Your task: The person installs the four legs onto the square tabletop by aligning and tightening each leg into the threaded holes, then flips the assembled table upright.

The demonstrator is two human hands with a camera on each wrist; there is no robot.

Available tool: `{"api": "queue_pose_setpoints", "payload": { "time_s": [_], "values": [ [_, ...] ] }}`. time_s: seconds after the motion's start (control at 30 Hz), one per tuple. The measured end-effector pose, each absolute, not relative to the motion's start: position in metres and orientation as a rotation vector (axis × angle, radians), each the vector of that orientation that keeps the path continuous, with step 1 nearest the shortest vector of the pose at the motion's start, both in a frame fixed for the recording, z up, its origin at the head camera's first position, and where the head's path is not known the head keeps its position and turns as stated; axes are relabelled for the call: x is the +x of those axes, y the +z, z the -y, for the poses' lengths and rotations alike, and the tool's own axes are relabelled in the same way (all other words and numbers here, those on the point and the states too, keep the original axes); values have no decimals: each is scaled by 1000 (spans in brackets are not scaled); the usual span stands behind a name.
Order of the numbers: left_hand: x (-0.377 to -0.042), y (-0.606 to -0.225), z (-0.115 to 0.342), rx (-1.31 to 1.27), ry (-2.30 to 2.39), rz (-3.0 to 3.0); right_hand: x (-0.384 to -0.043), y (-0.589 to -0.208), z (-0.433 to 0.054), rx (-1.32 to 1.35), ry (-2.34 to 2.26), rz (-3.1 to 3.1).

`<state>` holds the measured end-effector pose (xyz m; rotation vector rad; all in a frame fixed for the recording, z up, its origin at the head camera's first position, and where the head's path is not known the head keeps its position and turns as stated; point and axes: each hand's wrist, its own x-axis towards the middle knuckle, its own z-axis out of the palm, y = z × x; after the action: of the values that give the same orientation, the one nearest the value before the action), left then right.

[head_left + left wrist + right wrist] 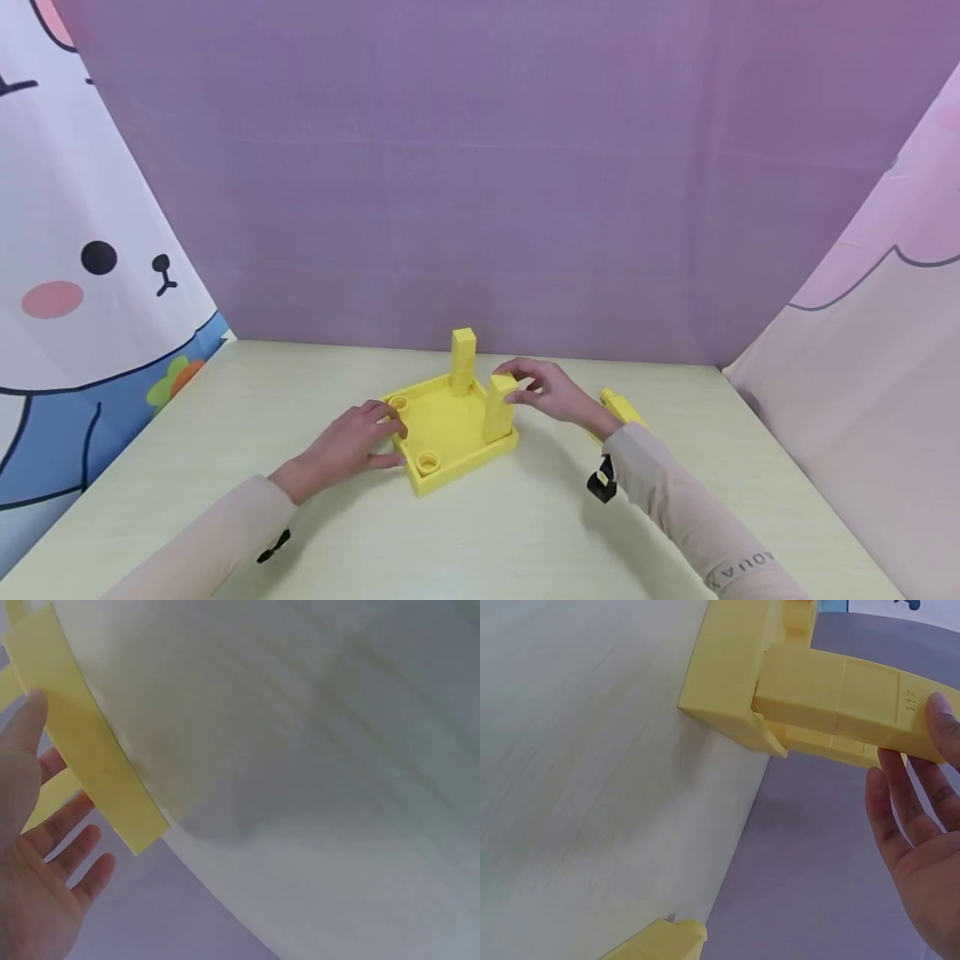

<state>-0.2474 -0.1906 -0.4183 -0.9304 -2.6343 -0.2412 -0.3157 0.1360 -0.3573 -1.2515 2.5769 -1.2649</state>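
A shallow yellow square base (pixel 442 421) with raised edges lies on the table, a round socket (pixel 428 462) showing at its front corner and another (pixel 399 404) at its left. My left hand (pixel 358 440) holds its left edge; the thumb (pixel 28 720) presses the outer wall in the left wrist view. At the right corner stands a yellow square post (pixel 498 408), whose upper end my right hand (pixel 547 390) grips between thumb and fingers. The right wrist view shows this post (pixel 836 694) with "117" marked near its top. A second upright post (pixel 463 358) stands at the back corner.
Another yellow post (pixel 621 407) with a narrower knob end lies on the table right of the base, partly behind my right forearm. A purple cloth wall (pixel 465 183) rises behind the pale table (pixel 300 375), with printed cloth on both sides.
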Motion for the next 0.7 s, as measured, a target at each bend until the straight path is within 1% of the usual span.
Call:
{"api": "queue_pose_setpoints", "payload": {
  "time_s": [0.17,0.4,0.57,0.7],
  "values": [
    [-240,-416,181,-943,-227,2631,-318,-356,-138,-1251,-1251,-2578],
    [-234,-415,169,-976,-214,2610,-309,-338,-137,-1256,-1227,-2549],
    [-234,-415,167,-979,-226,2599,-311,-339,-139,-1251,-1260,-2525],
    [-237,-414,170,-950,-288,2627,-321,-351,-143,-1233,-1271,-2529]
  ]
}}
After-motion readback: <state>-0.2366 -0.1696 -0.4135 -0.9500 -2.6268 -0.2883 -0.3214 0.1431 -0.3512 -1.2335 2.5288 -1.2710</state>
